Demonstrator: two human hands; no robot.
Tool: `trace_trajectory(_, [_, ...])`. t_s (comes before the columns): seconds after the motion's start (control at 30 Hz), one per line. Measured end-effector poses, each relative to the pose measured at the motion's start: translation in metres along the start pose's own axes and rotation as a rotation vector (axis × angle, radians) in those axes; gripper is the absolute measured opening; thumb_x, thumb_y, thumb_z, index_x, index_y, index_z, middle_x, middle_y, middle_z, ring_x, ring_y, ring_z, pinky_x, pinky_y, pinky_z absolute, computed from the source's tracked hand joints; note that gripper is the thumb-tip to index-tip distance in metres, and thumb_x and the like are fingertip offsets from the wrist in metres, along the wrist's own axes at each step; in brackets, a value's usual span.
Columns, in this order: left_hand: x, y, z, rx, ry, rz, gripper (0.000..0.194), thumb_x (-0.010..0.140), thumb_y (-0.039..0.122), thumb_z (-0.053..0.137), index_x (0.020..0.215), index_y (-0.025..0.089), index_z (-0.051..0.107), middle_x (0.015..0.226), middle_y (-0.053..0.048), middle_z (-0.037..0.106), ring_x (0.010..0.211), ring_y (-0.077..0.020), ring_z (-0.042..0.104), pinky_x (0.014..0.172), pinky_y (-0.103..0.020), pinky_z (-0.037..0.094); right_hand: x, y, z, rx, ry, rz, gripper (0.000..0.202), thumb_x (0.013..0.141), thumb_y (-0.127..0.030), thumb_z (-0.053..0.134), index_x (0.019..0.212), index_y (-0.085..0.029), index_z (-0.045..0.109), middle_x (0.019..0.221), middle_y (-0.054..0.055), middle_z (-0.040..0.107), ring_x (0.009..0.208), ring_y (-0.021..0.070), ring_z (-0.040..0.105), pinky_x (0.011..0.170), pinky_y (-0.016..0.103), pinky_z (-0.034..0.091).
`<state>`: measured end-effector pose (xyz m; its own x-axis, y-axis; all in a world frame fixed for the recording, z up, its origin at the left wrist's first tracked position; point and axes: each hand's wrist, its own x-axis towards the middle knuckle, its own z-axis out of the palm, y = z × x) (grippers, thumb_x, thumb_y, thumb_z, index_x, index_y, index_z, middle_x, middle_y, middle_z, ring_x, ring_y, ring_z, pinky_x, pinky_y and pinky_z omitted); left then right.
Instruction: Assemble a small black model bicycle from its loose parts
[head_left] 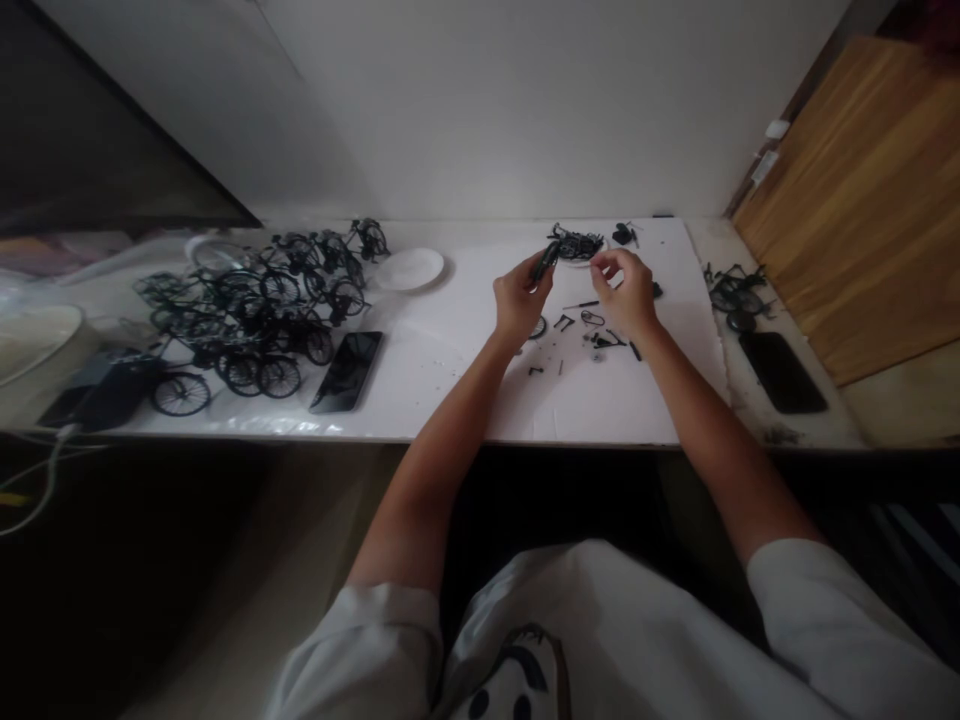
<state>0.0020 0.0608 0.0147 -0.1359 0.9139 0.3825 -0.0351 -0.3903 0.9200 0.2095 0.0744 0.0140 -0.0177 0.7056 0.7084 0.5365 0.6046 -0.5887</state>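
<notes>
My left hand (519, 292) is closed round a small black model bicycle part (546, 261), raised over the white board (450, 350). To its right my right hand (628, 288) has thumb and fingertips pinched together; whatever sits between them is too small to make out. Behind both hands lies a heap of black bicycle parts (576, 243) on a white plate, mostly covered. Below the hands are a thin screwdriver-like rod (581, 304), a small wheel (538, 327), a chain-like loop (592, 318) and several small black parts (609, 340).
Many black miniature bicycles (255, 310) stand crowded at the left, beside a white plate (410, 270) and a dark phone (347, 371). At the right lie more black parts (739, 292) and another dark phone-like slab (782, 372), near a wooden panel (862, 200). A wall rises behind.
</notes>
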Motion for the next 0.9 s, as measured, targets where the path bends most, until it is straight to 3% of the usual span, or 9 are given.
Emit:
trace_trajectory(0.13, [0.002,-0.002,-0.002,0.197,0.037,0.165,0.031,0.094,0.026,0.079,0.123,0.015,0.084,0.093,-0.002,0.083,0.093,-0.0167,0.077,0.086,-0.021,0.06,0.003,0.015,-0.01,-0.177,-0.282,0.024,0.006,0.09,-0.019,0.083,0.09,-0.025,0.08,0.091,0.006,0.076,0.087,0.025,0.063,0.092,0.044,0.054])
trace_trajectory(0.23, [0.004,-0.009,-0.002,0.273,0.048,0.22,0.033,0.095,0.03,0.078,0.124,0.017,0.084,0.1,-0.003,0.085,0.094,-0.0185,0.079,0.088,-0.025,0.065,0.003,0.015,-0.018,-0.274,-0.499,0.068,0.005,0.09,-0.021,0.085,0.093,-0.025,0.085,0.093,0.006,0.077,0.089,0.0246,0.063,0.087,0.039,0.05])
trace_trajectory(0.33, [0.008,-0.018,-0.001,0.313,0.055,0.269,0.035,0.097,0.036,0.076,0.127,0.019,0.083,0.111,-0.005,0.086,0.1,-0.0211,0.081,0.095,-0.031,0.069,0.003,0.011,-0.022,-0.322,-0.639,0.094,0.009,0.091,-0.02,0.082,0.097,-0.024,0.088,0.099,0.006,0.078,0.089,0.0228,0.064,0.082,0.036,0.047])
trace_trajectory(0.47, [0.011,-0.026,-0.002,0.345,0.043,0.329,0.038,0.101,0.042,0.072,0.132,0.022,0.08,0.12,-0.007,0.085,0.107,-0.0227,0.083,0.102,-0.037,0.069,0.002,0.005,-0.019,-0.274,-0.698,0.1,0.011,0.09,-0.019,0.083,0.098,-0.023,0.089,0.1,0.006,0.078,0.084,0.02,0.063,0.079,0.034,0.045])
trace_trajectory(0.67, [0.011,-0.027,-0.003,0.373,0.06,0.333,0.037,0.102,0.043,0.072,0.13,0.021,0.08,0.118,-0.008,0.086,0.103,-0.0211,0.083,0.099,-0.035,0.069,-0.008,-0.007,-0.007,-0.166,-0.779,0.073,0.007,0.089,-0.019,0.085,0.094,-0.023,0.089,0.101,0.006,0.071,0.084,0.0194,0.063,0.08,0.032,0.047])
trace_trajectory(0.9, [0.011,-0.029,-0.004,0.38,0.054,0.368,0.034,0.101,0.034,0.071,0.13,0.019,0.08,0.116,-0.008,0.086,0.1,-0.0194,0.082,0.097,-0.032,0.069,-0.02,-0.016,0.007,0.005,-0.861,0.057,0.008,0.087,-0.023,0.089,0.095,-0.023,0.09,0.091,0.004,0.066,0.075,0.0173,0.061,0.074,0.034,0.048])
